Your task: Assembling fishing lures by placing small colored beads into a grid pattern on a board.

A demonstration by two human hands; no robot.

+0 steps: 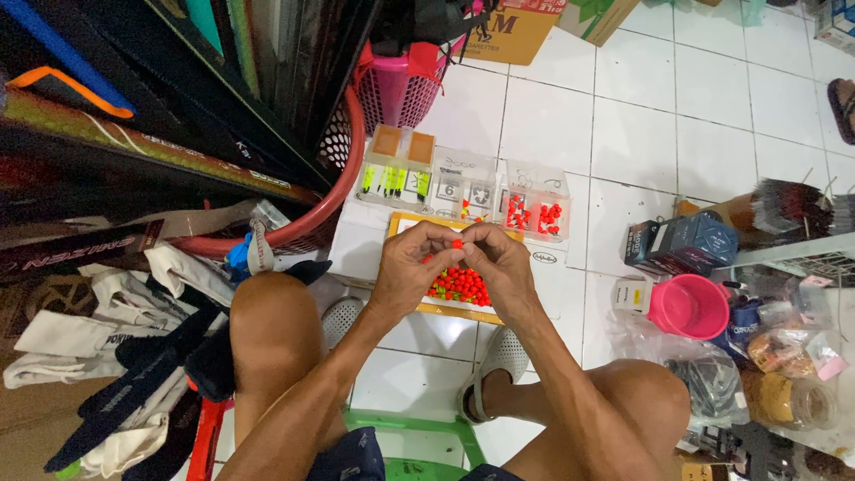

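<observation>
My left hand (408,267) and my right hand (500,265) meet at the fingertips over a flat yellow-rimmed tray (403,222) on the floor. Between the fingertips of both hands sits one small orange-red bead (457,243). Under the hands, a heap of the same orange-red beads (460,287) with green tips lies in the tray. Beyond the tray stands a clear compartment box (468,183) that holds yellow-green pieces, small hooks and more red beads. My knees frame the view at the bottom.
A red mesh basket (334,200) with long dark rods leans at the left. A pink basket (397,89) stands behind it. A pink cup (688,305), a dark box (681,242) and bagged goods crowd the right. Cloth bags lie at the left. A green stool (411,429) is under me.
</observation>
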